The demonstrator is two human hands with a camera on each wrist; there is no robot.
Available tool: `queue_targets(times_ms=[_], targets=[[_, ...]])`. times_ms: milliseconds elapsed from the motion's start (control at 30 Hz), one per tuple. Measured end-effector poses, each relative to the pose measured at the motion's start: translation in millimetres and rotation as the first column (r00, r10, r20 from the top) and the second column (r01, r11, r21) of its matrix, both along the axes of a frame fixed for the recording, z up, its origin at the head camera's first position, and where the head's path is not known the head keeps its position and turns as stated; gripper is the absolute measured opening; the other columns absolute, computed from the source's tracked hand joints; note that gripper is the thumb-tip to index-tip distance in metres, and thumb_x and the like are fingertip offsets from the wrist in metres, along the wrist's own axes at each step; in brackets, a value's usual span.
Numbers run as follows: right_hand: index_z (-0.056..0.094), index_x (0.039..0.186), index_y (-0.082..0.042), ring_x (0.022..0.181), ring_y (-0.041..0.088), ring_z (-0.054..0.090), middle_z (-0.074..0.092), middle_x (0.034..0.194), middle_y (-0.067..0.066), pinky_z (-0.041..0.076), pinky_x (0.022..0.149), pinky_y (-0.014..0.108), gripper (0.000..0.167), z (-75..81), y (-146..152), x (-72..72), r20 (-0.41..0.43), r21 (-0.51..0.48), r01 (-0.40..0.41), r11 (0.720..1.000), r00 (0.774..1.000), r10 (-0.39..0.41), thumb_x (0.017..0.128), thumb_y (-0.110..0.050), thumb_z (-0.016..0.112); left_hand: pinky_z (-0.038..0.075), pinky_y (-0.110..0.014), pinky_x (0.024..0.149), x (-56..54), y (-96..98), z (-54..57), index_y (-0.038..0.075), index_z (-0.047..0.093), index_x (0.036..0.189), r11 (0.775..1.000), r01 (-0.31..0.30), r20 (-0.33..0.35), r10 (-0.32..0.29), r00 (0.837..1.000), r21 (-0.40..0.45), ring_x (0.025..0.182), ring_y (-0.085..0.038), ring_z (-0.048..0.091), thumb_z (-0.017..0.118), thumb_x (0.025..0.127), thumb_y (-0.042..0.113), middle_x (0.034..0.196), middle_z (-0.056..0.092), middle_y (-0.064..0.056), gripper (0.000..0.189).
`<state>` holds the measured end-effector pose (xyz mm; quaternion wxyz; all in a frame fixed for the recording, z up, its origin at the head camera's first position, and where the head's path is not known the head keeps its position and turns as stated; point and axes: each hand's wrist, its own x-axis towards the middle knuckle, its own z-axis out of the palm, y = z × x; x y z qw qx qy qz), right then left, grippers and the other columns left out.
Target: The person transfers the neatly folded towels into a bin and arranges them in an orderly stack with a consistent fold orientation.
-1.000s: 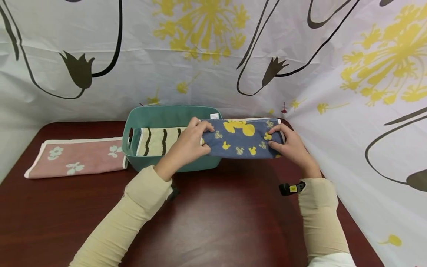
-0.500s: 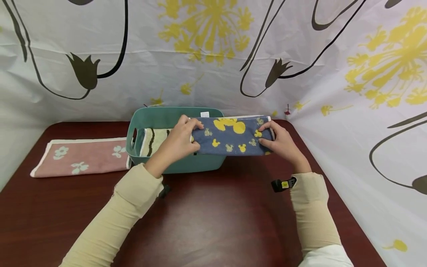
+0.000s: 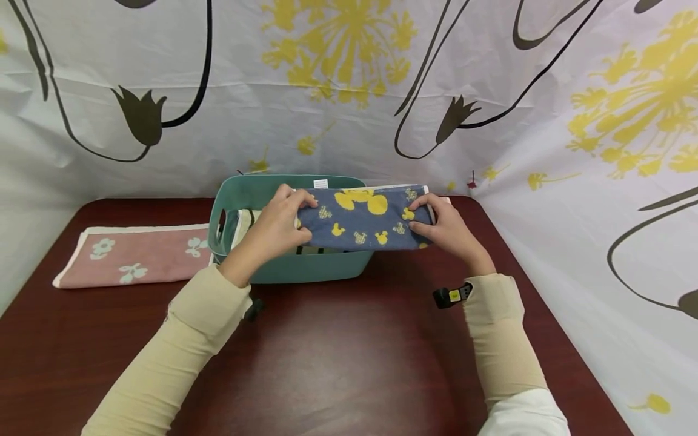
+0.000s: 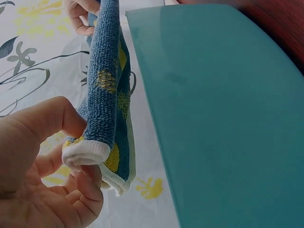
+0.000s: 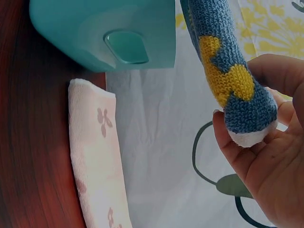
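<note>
A folded blue towel (image 3: 354, 218) with yellow mouse-head shapes is held up between both hands, overlapping the right part of a teal basket (image 3: 311, 269) in the head view. My left hand (image 3: 275, 221) pinches its left end, thumb on one side and fingers on the other. The opposite end is gripped by my right hand (image 3: 449, 227). In the left wrist view the towel's white-edged end (image 4: 85, 153) shows between thumb and fingers. Inside the basket lies a cream towel (image 3: 242, 224) with dark wavy stripes, largely hidden by my left hand and the blue towel.
Left of the basket, a folded pink towel (image 3: 158, 260) with pale flowers lies on the dark red table (image 3: 338, 351). Another pale pink towel (image 5: 97, 156) rests beside the basket's right end, mostly hidden in the head view. A patterned white sheet (image 3: 349, 139) hangs behind.
Both hands have carried the blue towel leftward and slightly up, farther over the basket. It now covers more of the striped towel, and a pink corner shows beyond my right hand.
</note>
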<state>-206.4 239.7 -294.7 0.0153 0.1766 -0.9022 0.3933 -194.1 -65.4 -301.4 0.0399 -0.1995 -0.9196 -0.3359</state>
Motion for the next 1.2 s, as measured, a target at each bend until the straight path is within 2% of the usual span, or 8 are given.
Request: queue_targets(times_ms=[200, 333, 633, 800, 1067, 1200], targets=[[0.053, 0.105, 0.005, 0.067, 0.028, 0.059, 0.057, 0.093, 0.021, 0.048, 0.057, 0.024, 0.024, -0.4, -6, -6.6, -0.031, -0.014, -0.059, 0.998, 0.998, 0.058, 0.083, 0.001, 0.062, 0.038, -0.036, 0.067, -1.2, -7.8, -0.7, 0.008, 0.054, 0.116, 1.000, -0.022, 0.018, 0.022, 1.000, -0.003, 0.089, -0.026, 0.043, 0.057, 0.077, 0.000, 0.114, 0.039, -0.014, 0.040], [0.053, 0.106, 0.003, 0.067, 0.024, 0.058, 0.059, 0.091, 0.020, 0.047, 0.057, 0.026, 0.025, -3.3, -9, -11.8, -0.048, 0.000, -0.074, 0.997, 0.996, 0.074, 0.083, -0.001, 0.063, 0.037, -0.036, 0.067, -1.0, -12.5, -1.3, 0.008, 0.054, 0.115, 0.999, -0.041, 0.007, 0.041, 0.999, -0.003, 0.090, -0.027, 0.043, 0.057, 0.076, 0.000, 0.114, 0.039, -0.015, 0.040], [0.052, 0.110, -0.010, 0.071, 0.021, 0.059, 0.055, 0.096, 0.013, 0.048, 0.061, 0.031, 0.028, -24.0, -5, -35.8, 0.023, -0.028, -0.061, 0.998, 0.998, 0.061, 0.086, -0.017, 0.064, 0.038, -0.038, 0.068, -1.4, -23.1, 1.1, 0.006, 0.055, 0.114, 0.998, -0.055, -0.031, 0.054, 0.998, -0.018, 0.088, -0.027, 0.044, 0.059, 0.074, 0.000, 0.113, 0.039, -0.016, 0.041], [0.052, 0.110, -0.008, 0.070, 0.022, 0.059, 0.054, 0.098, 0.014, 0.048, 0.061, 0.031, 0.027, -20.2, -14, -36.4, 0.043, -0.049, -0.084, 0.995, 0.995, 0.086, 0.086, -0.015, 0.064, 0.037, -0.039, 0.068, -1.9, -30.2, 1.9, 0.005, 0.055, 0.113, 0.997, -0.066, -0.035, 0.065, 0.997, -0.031, 0.089, -0.028, 0.044, 0.058, 0.072, 0.000, 0.113, 0.040, -0.017, 0.041], [0.052, 0.108, 0.001, 0.070, 0.025, 0.057, 0.052, 0.100, 0.018, 0.048, 0.061, 0.031, 0.026, 3.1, -41, -20.0, 0.028, -0.039, -0.091, 0.995, 0.995, 0.092, 0.085, -0.004, 0.062, 0.037, -0.040, 0.070, -2.8, -42.7, -0.7, 0.005, 0.055, 0.113, 0.995, -0.101, -0.020, 0.100, 0.995, -0.020, 0.092, -0.030, 0.044, 0.058, 0.072, 0.000, 0.113, 0.039, -0.018, 0.041], [0.054, 0.107, -0.004, 0.070, 0.024, 0.058, 0.053, 0.099, 0.015, 0.048, 0.062, 0.032, 0.026, -10.7, -41, -36.5, 0.027, -0.055, -0.095, 0.994, 0.995, 0.097, 0.084, -0.008, 0.065, 0.037, -0.040, 0.071, -3.5, -49.0, -0.6, 0.004, 0.055, 0.112, 0.994, -0.107, -0.012, 0.107, 0.994, -0.022, 0.095, -0.031, 0.045, 0.058, 0.072, -0.001, 0.114, 0.039, -0.019, 0.040]])
